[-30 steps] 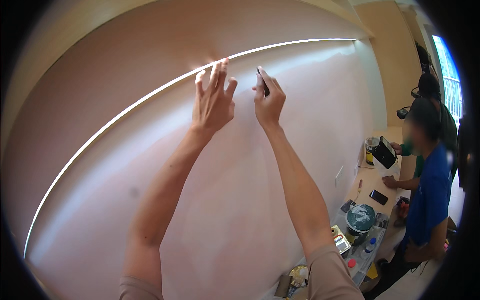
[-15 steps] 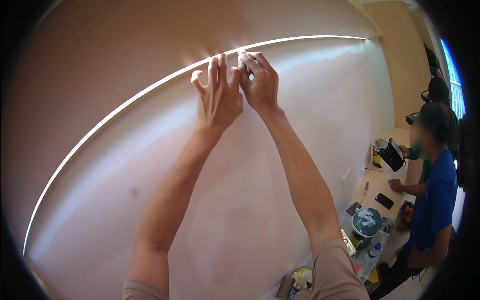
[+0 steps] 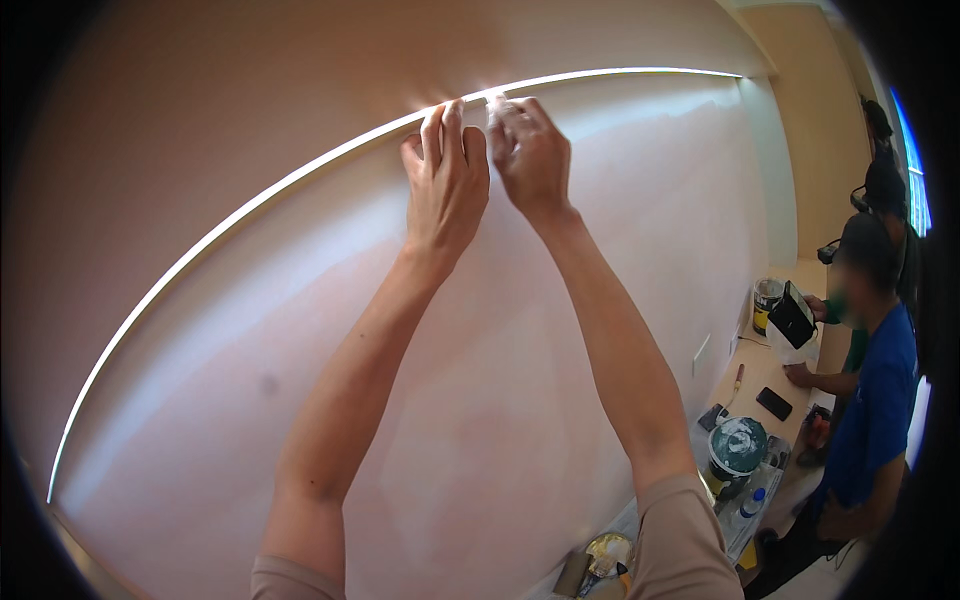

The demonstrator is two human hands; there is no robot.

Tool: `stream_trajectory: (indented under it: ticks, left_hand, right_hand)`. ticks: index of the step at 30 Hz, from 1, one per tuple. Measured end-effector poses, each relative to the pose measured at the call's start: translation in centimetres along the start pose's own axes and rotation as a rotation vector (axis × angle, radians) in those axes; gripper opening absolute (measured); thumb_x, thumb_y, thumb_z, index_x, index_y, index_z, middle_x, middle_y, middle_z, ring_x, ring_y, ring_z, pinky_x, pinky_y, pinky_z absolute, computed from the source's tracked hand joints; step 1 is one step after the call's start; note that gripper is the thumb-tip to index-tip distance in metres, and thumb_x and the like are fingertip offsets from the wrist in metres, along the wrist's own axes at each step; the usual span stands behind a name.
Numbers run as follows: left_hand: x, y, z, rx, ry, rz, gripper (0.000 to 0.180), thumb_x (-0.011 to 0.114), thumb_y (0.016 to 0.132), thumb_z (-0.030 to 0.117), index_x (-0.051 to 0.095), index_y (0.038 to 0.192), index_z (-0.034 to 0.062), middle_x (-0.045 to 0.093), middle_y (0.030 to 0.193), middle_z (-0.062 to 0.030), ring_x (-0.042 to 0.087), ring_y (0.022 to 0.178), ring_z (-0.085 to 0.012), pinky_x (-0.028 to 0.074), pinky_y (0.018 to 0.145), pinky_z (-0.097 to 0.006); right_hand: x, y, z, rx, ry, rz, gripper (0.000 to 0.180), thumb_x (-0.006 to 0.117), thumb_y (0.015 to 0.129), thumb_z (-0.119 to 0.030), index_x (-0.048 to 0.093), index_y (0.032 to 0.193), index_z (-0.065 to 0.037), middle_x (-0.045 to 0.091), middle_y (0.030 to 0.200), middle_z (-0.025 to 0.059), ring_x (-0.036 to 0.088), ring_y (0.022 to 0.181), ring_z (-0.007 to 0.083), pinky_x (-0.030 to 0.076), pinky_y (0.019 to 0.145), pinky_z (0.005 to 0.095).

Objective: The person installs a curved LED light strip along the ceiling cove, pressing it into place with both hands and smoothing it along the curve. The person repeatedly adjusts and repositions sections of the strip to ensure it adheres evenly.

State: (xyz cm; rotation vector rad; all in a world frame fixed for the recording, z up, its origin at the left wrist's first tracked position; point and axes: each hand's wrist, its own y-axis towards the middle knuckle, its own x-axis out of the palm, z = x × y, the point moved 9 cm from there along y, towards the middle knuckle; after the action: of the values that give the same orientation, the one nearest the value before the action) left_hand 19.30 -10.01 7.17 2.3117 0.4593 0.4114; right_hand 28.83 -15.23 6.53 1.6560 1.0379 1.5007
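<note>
- Head view, on my feed: a lit light strip (image 3: 640, 71) runs as a long bright curve between a shaded brownish surface (image 3: 250, 90) above it and a pinkish wall (image 3: 500, 400) below it.
- I see the left hand (image 3: 447, 185) just under the strip, back toward me, fingers stretched up and slightly apart, the longest tips touching the strip.
- I see the right hand (image 3: 532, 165) just to its right, also under the strip, fingers bent and blurred near the bright edge; whether they are clamped on anything, I cannot tell.
- Well below the strip's right end, I make out a smartphone (image 3: 774, 403), a dark green bucket (image 3: 738, 447) and a blue-capped bottle (image 3: 752, 502).
- Past those, right of the strip, stands a person in a blue shirt (image 3: 872, 390).
</note>
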Motion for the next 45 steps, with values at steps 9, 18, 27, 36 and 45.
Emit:
stream_trajectory:
  ticks: [9, 18, 27, 36, 45]
  left_hand:
    - [0.1, 0.2, -0.7, 0.02, 0.019, -0.039, 0.023, 0.068, 0.081, -0.004, 0.058, 0.102, -0.0036, 0.049, 0.138, -0.0216, 0.045, 0.133, -0.0345, 0.05, 0.083, -0.046]
    - [-0.2, 0.2, -0.3, 0.024, -0.001, -0.008, 0.027, 0.068, 0.079, -0.005, 0.058, 0.104, -0.0041, 0.05, 0.138, -0.0217, 0.046, 0.132, -0.0343, 0.05, 0.08, -0.044]
    - [-0.3, 0.3, -0.9, -0.039, -0.168, 0.021, 0.023, 0.058, 0.079, -0.015, 0.057, 0.1, -0.0052, 0.047, 0.139, -0.0195, 0.046, 0.13, -0.0365, 0.048, 0.102, -0.053]
    - [-0.5, 0.2, -1.2, -0.029, -0.149, -0.001, 0.025, 0.059, 0.079, -0.013, 0.057, 0.103, -0.0065, 0.05, 0.137, -0.0205, 0.048, 0.129, -0.0381, 0.05, 0.099, -0.053]
    - [-0.5, 0.2, -1.2, 0.0, -0.085, -0.005, 0.024, 0.065, 0.081, -0.008, 0.062, 0.105, -0.0067, 0.052, 0.136, -0.0187, 0.048, 0.132, -0.0322, 0.05, 0.08, -0.043]
  right_hand:
    - [0.5, 0.4, -0.4, -0.002, -0.028, -0.01, 0.02, 0.065, 0.094, -0.009, 0.073, 0.111, -0.005, 0.067, 0.1, 0.0086, 0.069, 0.079, 0.0293, 0.057, 0.068, 0.0416]
    - [0.6, -0.1, -1.0, -0.037, -0.032, -0.017, 0.027, 0.067, 0.092, -0.009, 0.071, 0.118, -0.006, 0.066, 0.102, 0.0101, 0.07, 0.08, 0.0317, 0.058, 0.068, 0.043]
    - [1.2, -0.3, -1.8, -0.094, -0.063, -0.035, 0.029, 0.066, 0.092, -0.01, 0.07, 0.121, -0.006, 0.065, 0.1, 0.0101, 0.069, 0.077, 0.031, 0.058, 0.067, 0.0424]
    - [0.7, 0.2, -0.6, -0.01, -0.083, 0.01, 0.028, 0.066, 0.093, -0.005, 0.071, 0.121, -0.005, 0.066, 0.099, 0.0106, 0.068, 0.077, 0.0289, 0.055, 0.064, 0.0407]
    - [0.4, 0.4, 0.5, -0.056, -0.094, 0.046, 0.032, 0.063, 0.094, 0.001, 0.071, 0.124, -0.006, 0.065, 0.092, 0.0092, 0.066, 0.073, 0.0242, 0.054, 0.061, 0.0378]
